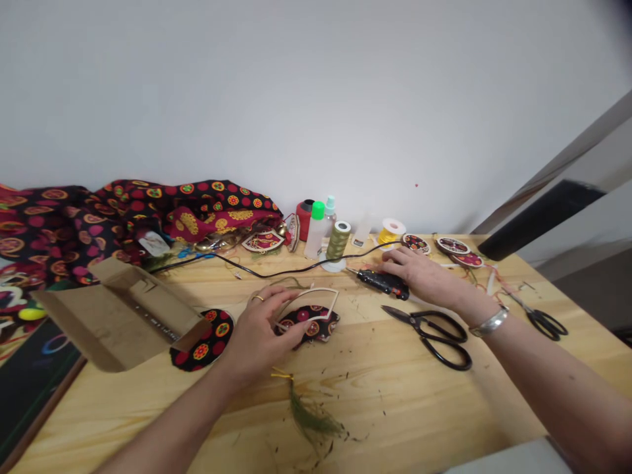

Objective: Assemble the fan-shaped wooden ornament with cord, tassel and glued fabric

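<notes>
My left hand pinches a thin, pale leaf-shaped frame between thumb and fingers. Under the frame, a dark patterned fabric piece lies on the wooden table. My right hand is closed over the back end of a black glue gun, whose pointed tip faces left; the thumb is mostly hidden. Just in front of that hand lie large black-handled scissors. A green thread tassel with a yellow tie rests nearer to me, among loose thread scraps.
An open cardboard box stands left, beside a round patterned piece. Bundled patterned cloth lines the wall. Bottles, an olive thread spool and a black cable lie behind my hands. Smaller scissors are at right.
</notes>
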Action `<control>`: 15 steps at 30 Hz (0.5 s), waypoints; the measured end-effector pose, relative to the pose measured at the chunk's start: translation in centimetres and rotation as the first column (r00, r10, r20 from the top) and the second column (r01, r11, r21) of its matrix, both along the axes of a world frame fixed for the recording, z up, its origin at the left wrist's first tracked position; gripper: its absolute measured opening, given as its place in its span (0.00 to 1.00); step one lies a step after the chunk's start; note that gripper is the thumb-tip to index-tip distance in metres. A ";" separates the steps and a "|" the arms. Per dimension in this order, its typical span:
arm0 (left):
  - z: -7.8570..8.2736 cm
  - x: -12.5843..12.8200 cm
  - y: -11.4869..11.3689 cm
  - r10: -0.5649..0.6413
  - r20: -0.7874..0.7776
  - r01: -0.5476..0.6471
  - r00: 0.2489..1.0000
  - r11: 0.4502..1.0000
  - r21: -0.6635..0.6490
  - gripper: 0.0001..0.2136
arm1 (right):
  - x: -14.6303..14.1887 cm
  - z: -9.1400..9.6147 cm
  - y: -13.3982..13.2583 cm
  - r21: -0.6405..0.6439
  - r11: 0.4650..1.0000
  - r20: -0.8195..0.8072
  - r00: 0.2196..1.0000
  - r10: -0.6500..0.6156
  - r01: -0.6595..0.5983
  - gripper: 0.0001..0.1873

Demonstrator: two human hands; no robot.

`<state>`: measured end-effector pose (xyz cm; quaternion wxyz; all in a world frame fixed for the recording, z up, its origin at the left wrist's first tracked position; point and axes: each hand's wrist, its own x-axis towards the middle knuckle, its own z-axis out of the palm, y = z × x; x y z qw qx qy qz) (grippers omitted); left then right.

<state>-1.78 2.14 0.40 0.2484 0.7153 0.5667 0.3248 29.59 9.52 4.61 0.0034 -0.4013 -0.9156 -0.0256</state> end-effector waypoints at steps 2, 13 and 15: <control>0.2 0.0 0.0 0.026 0.035 -0.025 0.999 1.000 -0.013 0.19 | 0.0 0.6 -0.5 -0.063 0.998 -0.096 0.995 0.015 -0.021 0.18; 1.0 0.1 -0.2 0.093 0.167 -0.086 0.982 0.995 -0.048 0.20 | 0.2 0.9 -3.3 -0.567 0.821 -0.536 0.726 -0.431 0.069 0.21; 1.0 0.1 -0.2 0.105 0.179 -0.098 0.978 0.994 -0.051 0.20 | -0.2 0.5 -3.6 -0.623 0.780 -0.578 0.636 -0.510 0.059 0.18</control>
